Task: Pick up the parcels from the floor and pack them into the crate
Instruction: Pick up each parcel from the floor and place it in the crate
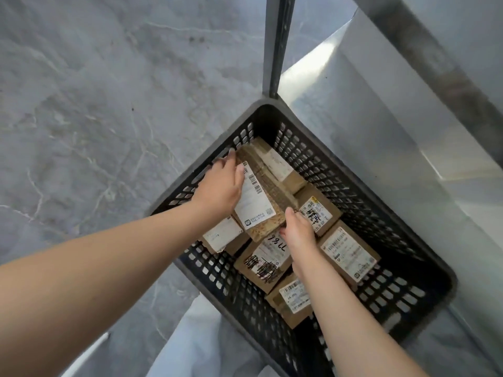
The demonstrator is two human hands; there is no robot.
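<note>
A black perforated plastic crate point(402, 208) stands on the grey floor and holds several brown cardboard parcels with white labels. Both hands hold one long cardboard parcel point(268, 191) tilted over the others, its label facing up. My left hand point(221, 186) grips its far left edge near the crate wall. Down at the parcel's near end, my right hand point(298, 229) clasps the corner. Beneath lie a parcel with scribbled black marks point(265, 262), a labelled parcel point(349, 253) to the right, and another parcel point(295, 296) near my right forearm.
A metal post point(277, 44) rises just behind the crate's far corner. A pale metal shelf or cabinet point(394, 118) runs along the crate's right side. Grey marbled floor point(95, 118) spreads to the left. My light trousers point(196, 344) show at the bottom.
</note>
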